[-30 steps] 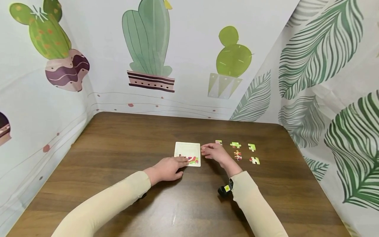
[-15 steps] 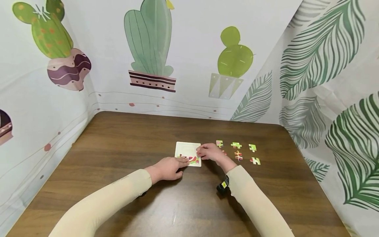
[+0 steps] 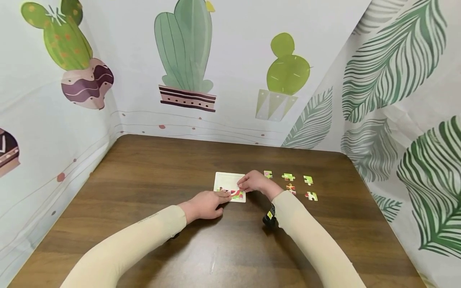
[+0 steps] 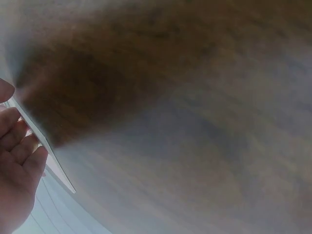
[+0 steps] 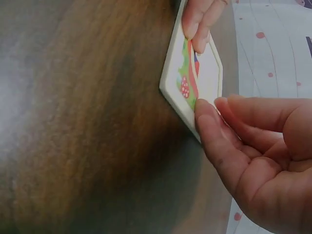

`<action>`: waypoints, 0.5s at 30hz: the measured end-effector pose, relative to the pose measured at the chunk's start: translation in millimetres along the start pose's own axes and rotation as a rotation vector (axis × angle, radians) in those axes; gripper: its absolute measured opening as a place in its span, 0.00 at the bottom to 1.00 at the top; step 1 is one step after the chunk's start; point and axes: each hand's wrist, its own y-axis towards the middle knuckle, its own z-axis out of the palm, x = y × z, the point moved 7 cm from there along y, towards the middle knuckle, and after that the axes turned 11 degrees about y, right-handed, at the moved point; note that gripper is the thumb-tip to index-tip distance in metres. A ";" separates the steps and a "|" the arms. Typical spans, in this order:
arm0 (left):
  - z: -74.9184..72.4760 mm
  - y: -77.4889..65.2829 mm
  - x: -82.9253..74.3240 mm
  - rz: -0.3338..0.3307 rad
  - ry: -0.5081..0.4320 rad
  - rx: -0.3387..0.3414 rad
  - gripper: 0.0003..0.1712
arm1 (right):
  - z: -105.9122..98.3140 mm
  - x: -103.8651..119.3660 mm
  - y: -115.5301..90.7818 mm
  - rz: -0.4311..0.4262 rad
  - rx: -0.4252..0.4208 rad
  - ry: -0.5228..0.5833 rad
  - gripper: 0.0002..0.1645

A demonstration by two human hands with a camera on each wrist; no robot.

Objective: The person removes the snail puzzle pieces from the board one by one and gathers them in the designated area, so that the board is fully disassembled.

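Observation:
A small white puzzle tray (image 3: 226,175) lies on the table, its near edge lined with colourful puzzle pieces (image 5: 185,87); the part behind them is bare. Fingers fairly straight, my left hand (image 3: 206,205) rests on the tray's near left part and touches the pieces. My right hand (image 3: 257,185) reaches over the tray's right side with bent fingers. In the right wrist view its thumb (image 5: 210,129) meets the right end of the picture, the forefinger tip close beside it. I cannot tell whether anything is pinched between them.
Right of the tray lie several loose puzzle pieces, among them a green one (image 3: 288,177), a red one (image 3: 291,189) and a red-and-green one (image 3: 311,196). The brown wooden table (image 3: 162,160) ends at a cactus-printed backdrop (image 3: 230,80).
My right hand has moved left, from beside the tray onto its right side, and its fingertips have come down there. My left hand stays in place on the tray.

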 end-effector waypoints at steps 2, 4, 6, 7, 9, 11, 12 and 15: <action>-0.4 -0.1 0.3 -0.001 0.001 0.000 0.29 | 0.4 2.1 0.8 0.004 0.000 -0.027 0.14; 0.2 0.1 0.5 -0.001 0.003 -0.002 0.29 | 1.2 3.0 2.1 0.004 0.000 -0.043 0.13; 0.5 0.4 0.4 0.000 0.008 -0.007 0.29 | 1.5 3.5 3.5 -0.002 -0.003 -0.062 0.13; 0.4 0.3 0.3 0.001 0.010 -0.011 0.29 | 1.9 3.6 4.4 -0.006 -0.003 -0.066 0.13; -0.3 0.2 -0.2 0.002 0.016 -0.020 0.29 | 1.8 2.9 6.0 -0.010 -0.002 -0.063 0.12; -0.6 0.1 -0.4 -0.002 0.010 -0.019 0.29 | 1.1 1.1 6.7 -0.005 0.000 -0.035 0.12; -0.5 0.1 -0.3 -0.004 0.003 -0.015 0.29 | 0.9 -0.1 6.9 0.000 0.005 -0.018 0.12; 0.0 -0.3 0.1 -0.008 -0.005 -0.014 0.29 | 0.3 -1.9 6.2 -0.004 0.012 0.012 0.12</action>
